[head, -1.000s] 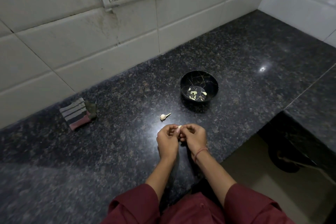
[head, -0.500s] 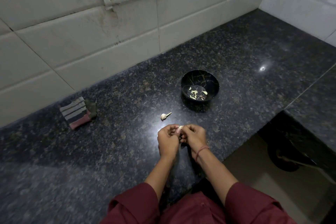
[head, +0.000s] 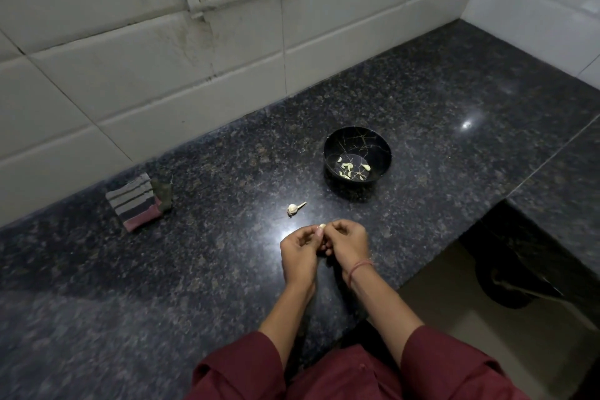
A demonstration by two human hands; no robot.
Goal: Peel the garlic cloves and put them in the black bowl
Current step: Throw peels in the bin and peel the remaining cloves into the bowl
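The clove [head: 321, 226] is pinched between the left hand [head: 300, 247] and right hand [head: 349, 242], which are pressed together low over the counter [head: 422, 91], fingers curled round it. It is probably light and firm, with thin papery skin. A hold at its ends would leave room for nails to lift the skin. Beyond the hands, the bowl [head: 384, 149] holds several peeled cloves [head: 348, 167]. A garlic stub [head: 293, 208] lies between the hands and the bowl, and a cloth [head: 138, 203] lies to the left.
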